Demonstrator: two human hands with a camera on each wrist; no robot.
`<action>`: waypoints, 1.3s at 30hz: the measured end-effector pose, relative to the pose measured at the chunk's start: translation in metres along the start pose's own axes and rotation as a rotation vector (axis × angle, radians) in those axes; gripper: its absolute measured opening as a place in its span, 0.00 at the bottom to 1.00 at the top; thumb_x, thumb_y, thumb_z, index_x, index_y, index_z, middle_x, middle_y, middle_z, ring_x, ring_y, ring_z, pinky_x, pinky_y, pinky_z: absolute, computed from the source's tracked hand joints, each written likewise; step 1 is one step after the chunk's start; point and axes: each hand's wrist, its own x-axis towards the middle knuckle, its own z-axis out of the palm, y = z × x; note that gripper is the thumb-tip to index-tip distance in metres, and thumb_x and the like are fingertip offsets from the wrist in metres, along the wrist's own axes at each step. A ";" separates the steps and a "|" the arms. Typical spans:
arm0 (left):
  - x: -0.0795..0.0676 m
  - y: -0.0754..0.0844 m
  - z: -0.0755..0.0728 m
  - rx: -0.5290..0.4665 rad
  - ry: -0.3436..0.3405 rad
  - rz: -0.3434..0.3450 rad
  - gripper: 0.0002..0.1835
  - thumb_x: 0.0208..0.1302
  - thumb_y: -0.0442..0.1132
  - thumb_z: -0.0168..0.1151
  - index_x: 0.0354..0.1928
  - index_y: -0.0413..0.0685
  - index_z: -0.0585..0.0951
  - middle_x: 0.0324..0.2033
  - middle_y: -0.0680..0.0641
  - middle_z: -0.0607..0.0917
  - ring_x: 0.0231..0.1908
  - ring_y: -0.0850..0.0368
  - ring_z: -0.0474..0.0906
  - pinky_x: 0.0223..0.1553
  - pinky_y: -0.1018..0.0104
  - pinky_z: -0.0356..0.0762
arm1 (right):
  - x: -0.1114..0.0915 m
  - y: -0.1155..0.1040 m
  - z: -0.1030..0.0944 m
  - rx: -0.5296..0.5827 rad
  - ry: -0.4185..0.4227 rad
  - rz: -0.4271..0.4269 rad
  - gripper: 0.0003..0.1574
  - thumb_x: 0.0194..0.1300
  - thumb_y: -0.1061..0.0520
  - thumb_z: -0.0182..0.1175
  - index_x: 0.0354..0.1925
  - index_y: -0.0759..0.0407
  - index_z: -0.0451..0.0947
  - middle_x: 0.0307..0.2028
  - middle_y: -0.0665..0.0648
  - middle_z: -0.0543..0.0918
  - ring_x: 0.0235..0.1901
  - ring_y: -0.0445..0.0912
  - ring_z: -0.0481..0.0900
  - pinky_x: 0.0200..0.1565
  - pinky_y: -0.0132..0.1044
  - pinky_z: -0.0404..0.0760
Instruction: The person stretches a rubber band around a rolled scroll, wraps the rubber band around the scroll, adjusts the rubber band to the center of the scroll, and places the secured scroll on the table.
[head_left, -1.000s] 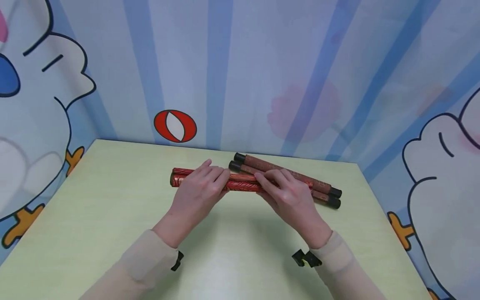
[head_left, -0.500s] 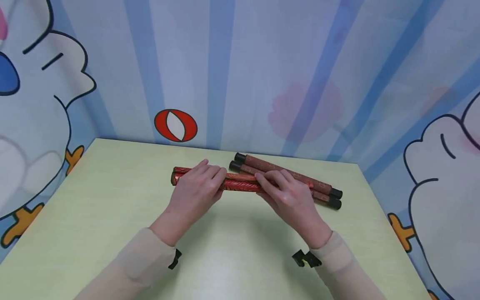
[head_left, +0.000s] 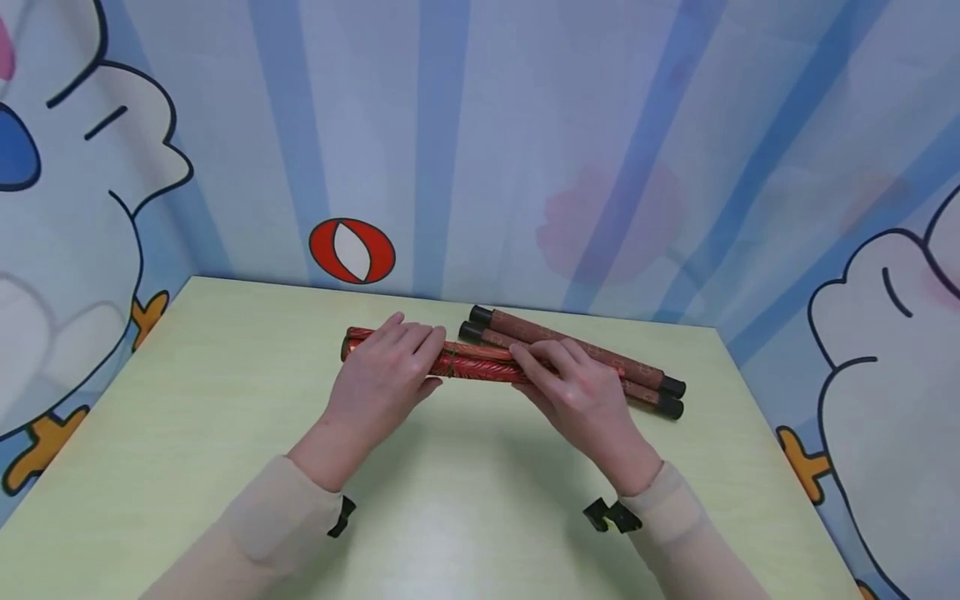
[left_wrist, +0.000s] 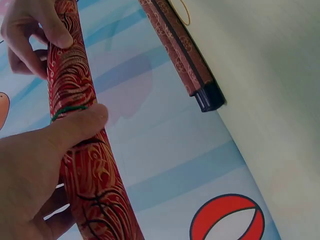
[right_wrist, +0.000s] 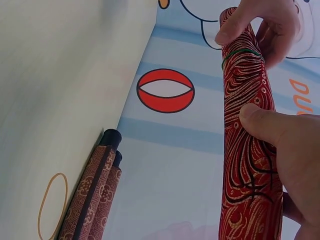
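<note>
A red rolled sheet [head_left: 480,364] with gold and black swirls is held level above the table by both hands. My left hand [head_left: 386,371] grips it near its left end, thumb along the near side. Toward the other end, my right hand [head_left: 581,387] holds the roll, its thumb [right_wrist: 257,120] pressed on the patterned surface. A thin green band [left_wrist: 69,110] circles the roll beside my left thumb [left_wrist: 92,120]. My curled fingers behind the roll are partly hidden.
Two brown patterned scrolls, a rear one [head_left: 570,335] and a front one [head_left: 495,337], lie side by side with black end knobs at the table's back right. Behind the pale table [head_left: 247,375] rises a blue striped cartoon backdrop [head_left: 487,167].
My left hand has slid a little leftward along the red roll, and the green band now shows beside it. My right hand has stayed in place. The brown scrolls have not moved.
</note>
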 end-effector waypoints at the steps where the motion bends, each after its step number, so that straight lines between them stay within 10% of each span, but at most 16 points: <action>1: -0.001 -0.001 0.000 0.000 0.001 -0.002 0.29 0.50 0.40 0.89 0.51 0.41 0.84 0.45 0.44 0.91 0.48 0.49 0.89 0.66 0.49 0.81 | -0.001 0.000 0.000 0.002 0.000 0.000 0.32 0.59 0.59 0.82 0.61 0.58 0.87 0.45 0.59 0.84 0.41 0.53 0.86 0.32 0.44 0.90; 20: 0.005 0.008 0.009 -0.040 -0.111 -0.023 0.19 0.54 0.39 0.86 0.45 0.45 0.86 0.40 0.46 0.92 0.45 0.51 0.90 0.68 0.51 0.79 | -0.002 -0.004 0.009 0.014 0.015 -0.003 0.31 0.57 0.59 0.83 0.59 0.57 0.89 0.45 0.57 0.85 0.39 0.51 0.84 0.31 0.42 0.89; 39: -0.002 0.005 0.008 0.008 -0.026 0.007 0.27 0.55 0.41 0.86 0.53 0.43 0.84 0.49 0.43 0.91 0.52 0.47 0.88 0.67 0.49 0.80 | 0.002 -0.003 0.008 0.047 0.024 -0.006 0.32 0.56 0.58 0.84 0.60 0.58 0.88 0.45 0.58 0.85 0.38 0.52 0.84 0.29 0.42 0.88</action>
